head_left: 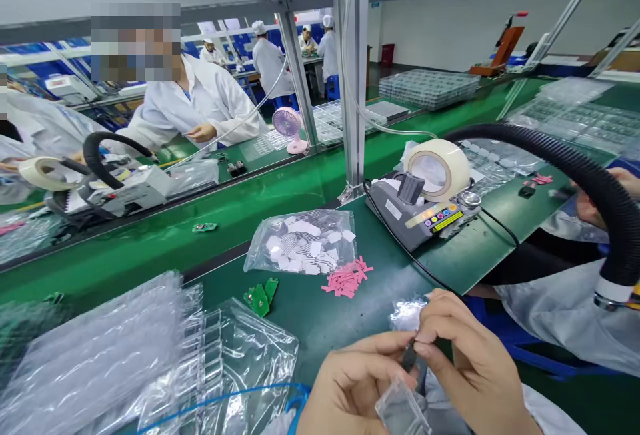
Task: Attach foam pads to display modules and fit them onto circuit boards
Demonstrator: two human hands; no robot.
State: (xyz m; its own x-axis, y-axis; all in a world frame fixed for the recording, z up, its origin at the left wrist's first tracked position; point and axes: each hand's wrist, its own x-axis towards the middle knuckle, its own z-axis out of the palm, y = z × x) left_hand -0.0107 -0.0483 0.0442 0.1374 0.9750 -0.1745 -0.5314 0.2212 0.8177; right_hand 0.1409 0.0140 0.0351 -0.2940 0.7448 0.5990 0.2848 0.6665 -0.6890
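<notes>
both hands at the bench's near edge: left hand [350, 385] pinching a clear part [400, 412], right hand [470, 355] pinching a small dark piece [410, 357]; keep them aligned.

an electronics assembly line: green benches [300, 188], white-coated workers [200, 105] (several rows), tape dispenser [425, 212].

Bright even overhead light, soft shadows, wide-angle edge distortion.

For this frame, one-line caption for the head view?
Both hands, left hand and right hand, pinch a small dark part above a clear plastic piece at a green workbench.
</notes>
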